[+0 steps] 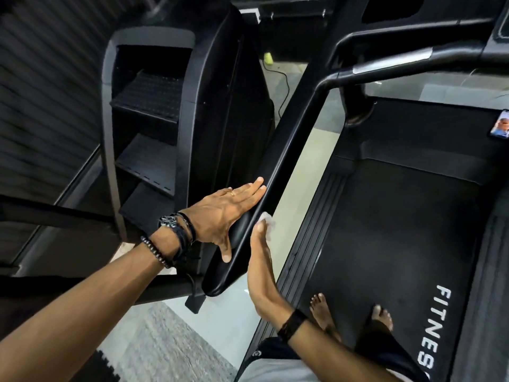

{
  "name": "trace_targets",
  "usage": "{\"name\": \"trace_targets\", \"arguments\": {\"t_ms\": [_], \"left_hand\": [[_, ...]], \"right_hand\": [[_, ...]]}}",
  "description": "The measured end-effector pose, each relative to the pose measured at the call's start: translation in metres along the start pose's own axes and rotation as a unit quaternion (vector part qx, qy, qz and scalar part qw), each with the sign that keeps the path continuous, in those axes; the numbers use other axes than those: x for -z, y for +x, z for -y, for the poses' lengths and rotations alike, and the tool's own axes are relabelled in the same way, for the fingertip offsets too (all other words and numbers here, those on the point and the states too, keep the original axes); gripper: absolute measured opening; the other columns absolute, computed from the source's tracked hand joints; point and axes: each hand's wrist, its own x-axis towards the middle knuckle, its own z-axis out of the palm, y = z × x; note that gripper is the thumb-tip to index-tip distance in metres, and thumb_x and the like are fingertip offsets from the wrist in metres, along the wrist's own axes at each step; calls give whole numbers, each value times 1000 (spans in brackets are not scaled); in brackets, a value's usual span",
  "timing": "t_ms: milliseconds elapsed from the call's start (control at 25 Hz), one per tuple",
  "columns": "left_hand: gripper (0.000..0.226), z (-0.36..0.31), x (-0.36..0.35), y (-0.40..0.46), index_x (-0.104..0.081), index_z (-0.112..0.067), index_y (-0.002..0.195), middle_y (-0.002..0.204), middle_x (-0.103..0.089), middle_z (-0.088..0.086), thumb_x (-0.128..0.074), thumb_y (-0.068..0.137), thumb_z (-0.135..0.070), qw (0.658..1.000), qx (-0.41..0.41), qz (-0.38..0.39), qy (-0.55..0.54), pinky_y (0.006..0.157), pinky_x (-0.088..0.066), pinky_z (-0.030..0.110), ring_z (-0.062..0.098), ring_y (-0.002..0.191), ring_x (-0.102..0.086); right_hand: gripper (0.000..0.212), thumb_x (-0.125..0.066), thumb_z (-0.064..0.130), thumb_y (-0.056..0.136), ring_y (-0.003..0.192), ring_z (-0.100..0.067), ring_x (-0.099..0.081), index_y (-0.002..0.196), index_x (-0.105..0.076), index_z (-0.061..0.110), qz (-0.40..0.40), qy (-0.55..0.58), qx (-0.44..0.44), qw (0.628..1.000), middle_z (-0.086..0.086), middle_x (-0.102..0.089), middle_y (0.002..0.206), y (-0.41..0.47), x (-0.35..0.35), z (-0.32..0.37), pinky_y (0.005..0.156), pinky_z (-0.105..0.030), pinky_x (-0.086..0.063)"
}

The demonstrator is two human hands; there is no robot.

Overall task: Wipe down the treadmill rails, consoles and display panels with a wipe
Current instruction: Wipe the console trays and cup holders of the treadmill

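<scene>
Standing on the belt [399, 244] of the treadmill, the person faces its left side rail [278, 150] — and both hands are on it. Off to the far left a black stair-climber machine [154, 111] fills the background, close beside the rail. Next comes the left hand [228, 213], laid flat against the outer face of the rail, fingers straight and together, thumb pointing down along the rail's lower edge; it grips nothing, it only steadies. Beaded bracelets [168, 244] wrap that wrist.

The rail itself is the thing to watch — a long black bar whose rounded end sits nearest the person's hip, its long axis running up and away to the right, towards the curved handlebars [385, 59] and the console, which is barely in view.

On the inner side, the right hand [261, 260] presses a small white wipe [268, 220] against the rail, palm turned to the bar, forearm stretched forward. Whether the fingers curl around the wipe I cannot tell; only a corner of it peeks out past the hand. Both hands sit level, sandwiching the bar near its lower end, so most of the rail lies ahead of them, up the slope. A phone [505, 125] lies at the belt's far right.
</scene>
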Motion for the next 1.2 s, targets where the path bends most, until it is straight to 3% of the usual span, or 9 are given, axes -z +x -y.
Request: {"name": "trace_targets", "arguments": {"t_ms": [160,280,400,480,600,800,880,1040,1200], "left_hand": [[150,-5,6,6,17,-27,157,165,24,-7,-93,58,-48,1000,17,-14,18,125,-1,33,9,154,7],[149,-1,4,5,17,-36,157,165,23,-15,-93,57,-50,999,32,-17,-7,126,-4,37,7,154,7],[139,12,1,7,3,-43,159,166,11,-20,-89,55,-60,989,50,-34,-134,125,-9,35,2,152,-1],[123,10,1,16,-17,-39,159,167,-10,-16,-81,59,-71,957,74,-100,-261,124,-23,42,3,151,-17],[94,2,-4,30,-44,-28,150,157,-40,-9,-85,68,-49,887,118,-186,-406,111,-46,41,5,137,-46],[30,-14,-33,52,-71,-26,122,129,-67,-6,-68,94,-37,793,169,-382,-444,105,-50,38,6,116,-63],[24,-25,-47,64,-71,-27,118,119,-69,-10,-62,97,-33,756,203,-440,-440,99,-52,41,12,109,-64],[28,-36,-49,69,-66,-28,122,115,-66,-15,-53,99,-36,764,239,-460,-384,95,-49,34,8,105,-58],[31,-41,-47,67,-62,-28,126,121,-63,-16,-46,102,-38,786,253,-450,-340,98,-47,42,7,106,-56]], "right_hand": [[108,-19,97,75,154,-4,-6,161,-12,32,-87,-22,-7,996,12,-9,168,70,36,17,126,-34,-5],[119,-18,102,65,152,-3,2,161,-4,33,-15,-41,-62,997,12,3,167,54,49,16,123,-29,-2],[110,-19,96,71,150,1,12,158,5,32,67,-23,-14,997,16,15,164,7,23,14,126,-33,4],[112,-17,96,70,151,0,13,158,6,30,30,-38,6,999,16,16,164,26,27,30,126,-34,5],[96,-13,88,83,152,-1,7,159,3,31,-17,-45,22,999,18,11,164,95,70,40,126,-38,5],[109,-23,101,67,151,1,13,149,8,36,86,-33,11,996,19,17,161,30,49,10,126,-34,5],[104,-19,101,68,148,5,19,146,12,39,89,-54,23,994,21,23,159,15,31,14,125,-30,9],[89,-12,80,88,149,2,18,157,11,27,-21,-86,18,996,15,19,162,96,62,31,126,-38,9],[119,-15,105,62,150,1,17,153,12,34,58,-67,-30,996,16,19,162,51,58,14,127,-38,5]]}}
